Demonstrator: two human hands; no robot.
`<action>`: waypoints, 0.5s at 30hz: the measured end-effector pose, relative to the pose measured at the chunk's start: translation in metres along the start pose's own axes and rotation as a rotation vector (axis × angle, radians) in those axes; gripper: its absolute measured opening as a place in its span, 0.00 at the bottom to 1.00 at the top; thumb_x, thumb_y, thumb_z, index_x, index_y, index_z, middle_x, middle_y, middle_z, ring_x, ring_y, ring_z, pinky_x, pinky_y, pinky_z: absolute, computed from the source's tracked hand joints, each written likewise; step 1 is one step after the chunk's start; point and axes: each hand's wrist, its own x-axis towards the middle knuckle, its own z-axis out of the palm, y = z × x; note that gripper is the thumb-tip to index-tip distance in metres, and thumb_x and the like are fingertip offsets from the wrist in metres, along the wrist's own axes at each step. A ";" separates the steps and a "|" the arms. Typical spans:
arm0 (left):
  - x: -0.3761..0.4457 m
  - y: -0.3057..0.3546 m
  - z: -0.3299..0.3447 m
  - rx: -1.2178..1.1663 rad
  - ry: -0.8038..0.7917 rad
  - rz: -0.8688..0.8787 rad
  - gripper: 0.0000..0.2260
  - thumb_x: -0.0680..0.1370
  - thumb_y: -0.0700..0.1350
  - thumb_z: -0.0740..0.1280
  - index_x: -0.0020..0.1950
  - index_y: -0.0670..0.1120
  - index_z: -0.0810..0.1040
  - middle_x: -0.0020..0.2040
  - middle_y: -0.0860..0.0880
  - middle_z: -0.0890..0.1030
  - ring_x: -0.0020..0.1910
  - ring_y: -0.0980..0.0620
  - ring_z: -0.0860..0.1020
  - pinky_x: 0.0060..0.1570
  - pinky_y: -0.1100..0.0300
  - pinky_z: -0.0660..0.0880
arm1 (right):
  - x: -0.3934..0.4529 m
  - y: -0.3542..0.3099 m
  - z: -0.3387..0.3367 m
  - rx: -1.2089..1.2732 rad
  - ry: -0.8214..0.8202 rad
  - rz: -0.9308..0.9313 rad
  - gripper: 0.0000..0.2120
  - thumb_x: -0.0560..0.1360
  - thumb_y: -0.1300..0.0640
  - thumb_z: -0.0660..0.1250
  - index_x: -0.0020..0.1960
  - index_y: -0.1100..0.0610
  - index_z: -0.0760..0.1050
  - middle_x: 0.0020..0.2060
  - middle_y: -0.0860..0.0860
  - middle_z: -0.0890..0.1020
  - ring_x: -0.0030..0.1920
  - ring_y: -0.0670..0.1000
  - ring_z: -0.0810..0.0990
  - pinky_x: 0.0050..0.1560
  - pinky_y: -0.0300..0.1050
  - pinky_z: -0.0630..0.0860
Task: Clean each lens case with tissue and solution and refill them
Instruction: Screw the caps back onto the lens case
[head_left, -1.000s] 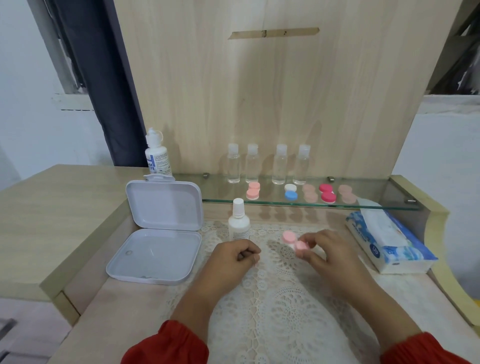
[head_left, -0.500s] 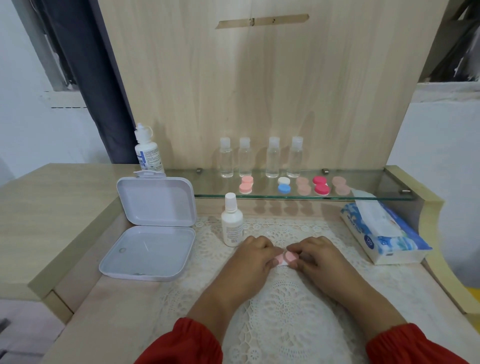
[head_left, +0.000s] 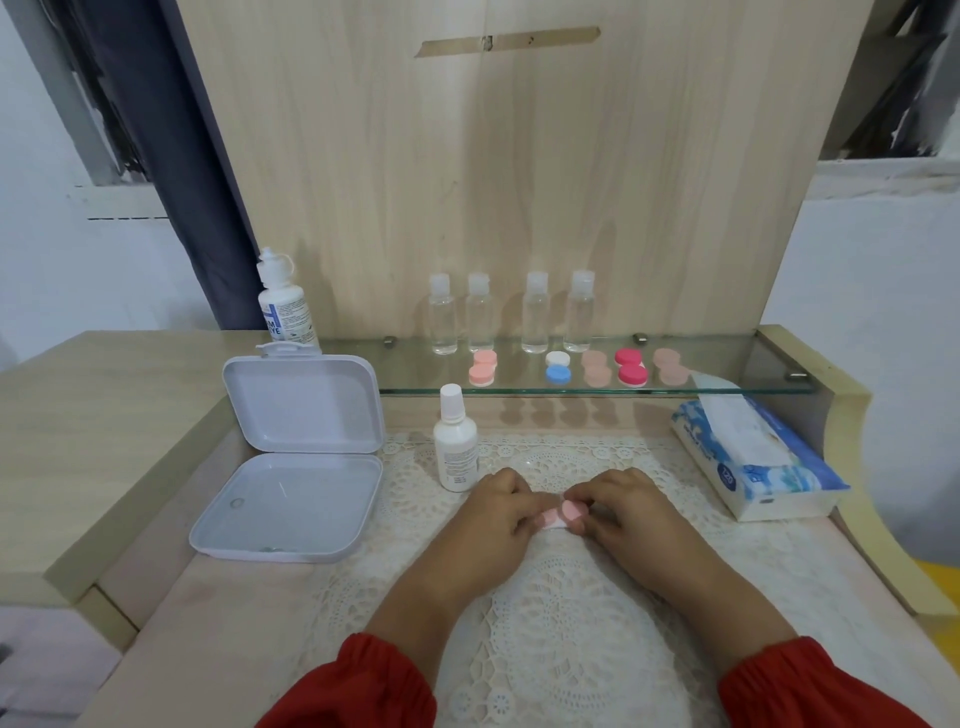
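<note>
At centre frame I see both hands meeting over a white lace mat (head_left: 545, 597) on the surface (head_left: 171, 639). The left hand (head_left: 501, 512) has its fingers curled round the left end of a pink lens case (head_left: 561, 514); the right hand (head_left: 626, 512) pinches the right end, where one pink cap shows between the fingertips. The case sits low over the mat; I cannot tell whether it touches it. Just left of the left hand a small white solution bottle (head_left: 455, 441) stands upright with its cap on. At the left of the frame a white plastic box (head_left: 296, 457) lies open, lid tilted back. At the right a tissue pack (head_left: 753, 457) lies with one sheet sticking out of the top. Above the mat, a glass shelf (head_left: 727, 384) carries four clear bottles (head_left: 511, 317) in a row along the wooden back panel, and in front of them five more lens cases (head_left: 571, 369): light pink, white-and-blue, pale peach, deep pink, pale peach. A larger white bottle (head_left: 285, 306) stands at the shelf's left end, behind the box. Red sleeves (head_left: 363, 691) fill the lower edge.
</note>
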 end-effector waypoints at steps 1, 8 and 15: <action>0.001 0.001 0.001 0.010 0.015 -0.001 0.14 0.81 0.45 0.63 0.66 0.52 0.76 0.49 0.55 0.69 0.52 0.57 0.69 0.56 0.69 0.64 | 0.000 0.000 0.000 0.000 -0.002 -0.001 0.11 0.76 0.50 0.67 0.59 0.47 0.79 0.47 0.40 0.74 0.53 0.45 0.68 0.55 0.39 0.64; -0.001 0.006 -0.002 -0.043 0.051 -0.068 0.16 0.79 0.47 0.64 0.67 0.50 0.74 0.49 0.56 0.70 0.51 0.58 0.70 0.55 0.67 0.66 | 0.001 0.000 0.001 -0.003 0.002 0.009 0.12 0.76 0.50 0.68 0.59 0.47 0.79 0.49 0.41 0.76 0.54 0.45 0.67 0.56 0.39 0.64; 0.000 0.009 -0.001 0.018 0.120 -0.076 0.11 0.77 0.51 0.68 0.56 0.48 0.76 0.49 0.54 0.72 0.50 0.56 0.71 0.51 0.65 0.69 | 0.001 0.000 0.000 -0.007 0.000 0.007 0.13 0.76 0.51 0.68 0.60 0.48 0.79 0.51 0.43 0.77 0.55 0.46 0.68 0.56 0.39 0.64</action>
